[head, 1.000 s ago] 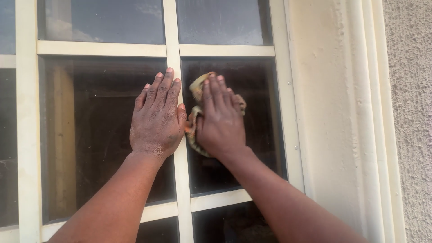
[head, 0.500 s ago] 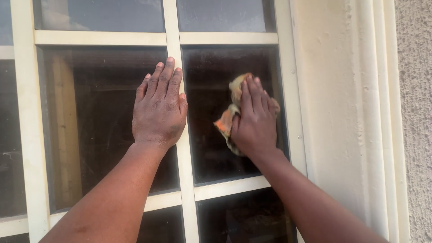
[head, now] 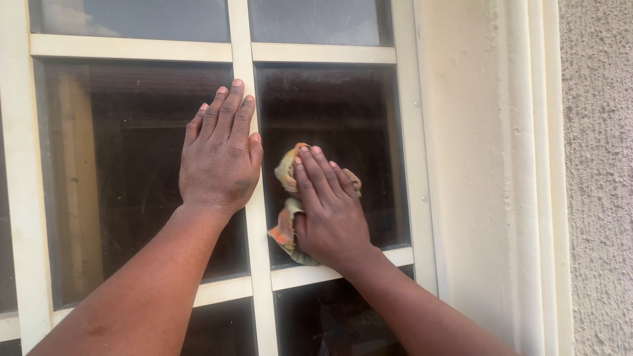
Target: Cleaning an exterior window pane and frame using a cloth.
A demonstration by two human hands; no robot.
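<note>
My left hand (head: 219,155) lies flat, fingers together, on a dark glass pane (head: 125,171) and against the cream middle bar (head: 254,217) of the window. My right hand (head: 328,207) presses a crumpled yellow and orange cloth (head: 286,231) flat onto the lower part of the pane to the right (head: 336,112). Most of the cloth is hidden under my palm; its edges stick out at the left and above the fingers. That pane looks dusty and streaked near its top.
The window has cream wooden bars (head: 132,47) and a cream frame (head: 412,165). To the right stand a cream painted reveal (head: 475,165) and a rough grey plastered wall (head: 597,165). More panes lie above and below.
My right hand with the cloth swept right across the pane, then came back left and down to its lower part. My left hand stayed flat in place.
</note>
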